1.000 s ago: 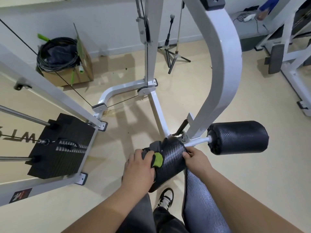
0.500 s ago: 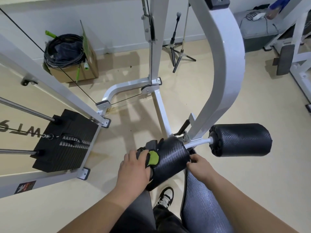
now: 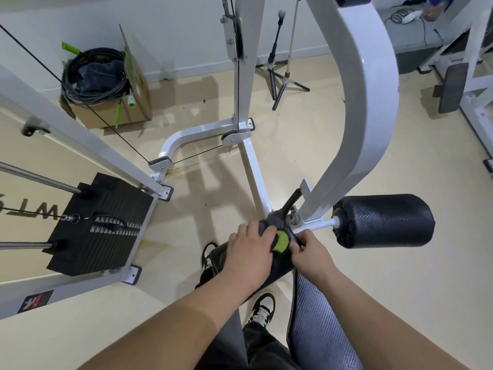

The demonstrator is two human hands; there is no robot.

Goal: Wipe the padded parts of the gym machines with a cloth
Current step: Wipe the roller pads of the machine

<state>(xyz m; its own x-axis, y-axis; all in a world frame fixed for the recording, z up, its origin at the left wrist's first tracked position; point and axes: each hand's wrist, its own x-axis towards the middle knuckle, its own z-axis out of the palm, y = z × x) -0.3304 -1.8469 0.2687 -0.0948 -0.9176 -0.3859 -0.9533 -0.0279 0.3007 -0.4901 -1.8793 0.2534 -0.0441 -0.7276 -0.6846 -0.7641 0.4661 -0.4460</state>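
Note:
My left hand (image 3: 250, 249) presses a dark cloth with a green patch (image 3: 281, 241) onto the top of the near black roller pad (image 3: 277, 268) of a white gym machine. Just right of it, my right hand (image 3: 310, 253) pinches the pad's inner end by the axle. A second black roller pad (image 3: 384, 220) sticks out to the right on the same axle, untouched. The grey padded seat (image 3: 317, 316) lies below my right forearm.
The curved white arm (image 3: 368, 102) rises over the pads. A black weight stack (image 3: 98, 228) with cables stands at left. A cardboard box of coiled cable (image 3: 106, 84), a tripod stand (image 3: 280, 73) and another machine (image 3: 469, 76) lie behind. My shoes (image 3: 262, 308) are below.
My left hand has slid the cloth from the pad's left end up over its top toward the axle. My right hand stayed at the inner end. The view shifted slightly.

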